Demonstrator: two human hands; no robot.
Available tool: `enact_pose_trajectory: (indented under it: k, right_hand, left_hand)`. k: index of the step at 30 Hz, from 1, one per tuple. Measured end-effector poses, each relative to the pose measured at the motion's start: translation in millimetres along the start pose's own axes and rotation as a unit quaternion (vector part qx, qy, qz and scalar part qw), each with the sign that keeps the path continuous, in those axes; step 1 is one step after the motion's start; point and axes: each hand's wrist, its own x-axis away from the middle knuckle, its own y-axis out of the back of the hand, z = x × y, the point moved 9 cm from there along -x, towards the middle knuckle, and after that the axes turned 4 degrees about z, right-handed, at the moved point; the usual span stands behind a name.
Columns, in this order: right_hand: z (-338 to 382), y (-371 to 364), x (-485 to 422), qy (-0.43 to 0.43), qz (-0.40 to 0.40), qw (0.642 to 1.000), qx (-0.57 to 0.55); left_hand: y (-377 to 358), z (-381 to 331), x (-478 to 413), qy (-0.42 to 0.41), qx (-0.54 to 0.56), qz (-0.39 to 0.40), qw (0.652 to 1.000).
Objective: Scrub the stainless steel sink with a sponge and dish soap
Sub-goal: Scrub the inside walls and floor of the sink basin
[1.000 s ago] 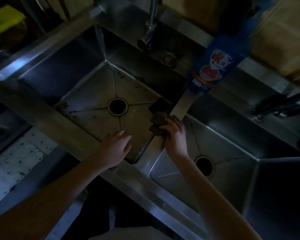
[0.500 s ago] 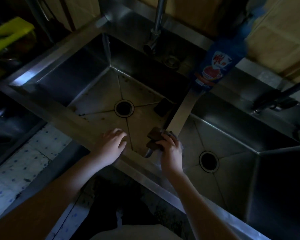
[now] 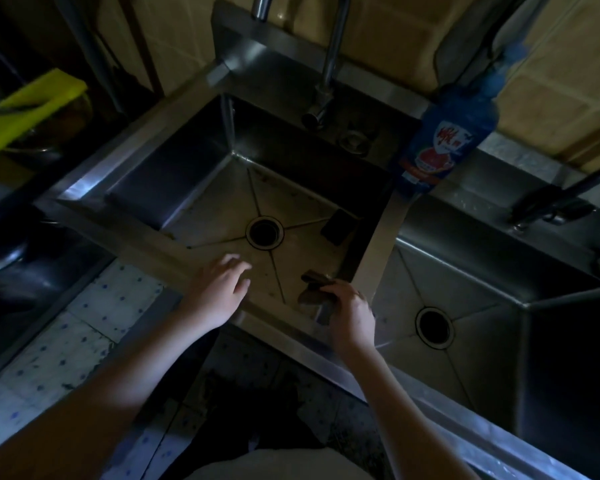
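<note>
A double stainless steel sink fills the view, its left basin dim and spotted around a round drain. My right hand grips a dark brown sponge at the near right corner of the left basin, by the divider. My left hand rests with loosely spread fingers on the basin's front rim. A blue dish soap bottle stands on the back ledge above the divider.
A small dark block lies on the left basin floor right of the drain. The right basin has its own drain. A faucet hangs over the left basin; a yellow cloth lies far left.
My right hand has drawn the sponge along the divider toward me, down to the near corner of the left basin. My left hand stayed on the front rim. The view tilted upward.
</note>
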Motion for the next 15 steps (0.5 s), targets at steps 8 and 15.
enact_pose_trajectory:
  k: [8, 15]
  right_hand:
    - [45, -9, -11, 0.018, -0.017, 0.999, -0.048]
    - [66, -32, -15, -0.014, -0.026, 0.998, -0.056]
  left_hand:
    - [30, 47, 1, -0.001, -0.004, -0.002, 1.0]
    - [39, 91, 2, -0.005, -0.023, 0.012, 1.0]
